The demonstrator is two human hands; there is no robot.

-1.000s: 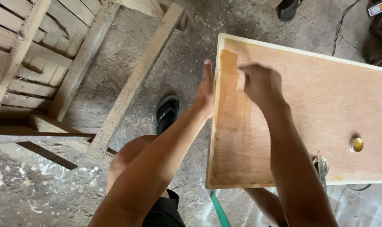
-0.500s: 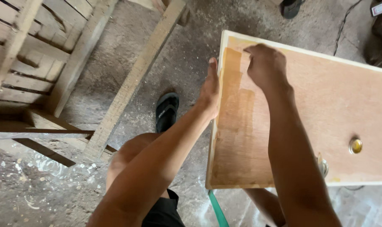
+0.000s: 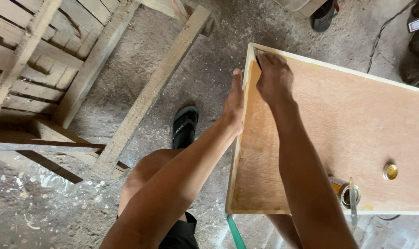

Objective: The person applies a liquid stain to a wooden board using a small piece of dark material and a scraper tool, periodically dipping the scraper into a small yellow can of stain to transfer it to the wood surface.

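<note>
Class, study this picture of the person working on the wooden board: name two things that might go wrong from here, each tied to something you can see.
1. The small open tin sits near the board's front edge; the right forearm passing close by might knock it off.
2. The left hand presses against the board's side edge, where a rough edge might give splinters.

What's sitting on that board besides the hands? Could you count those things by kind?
Open tin: 1
Round lid: 1
Flat blade across the tin: 1
Small dark thing under the right hand: 1, too hidden to name
Total on the board: 4
</note>
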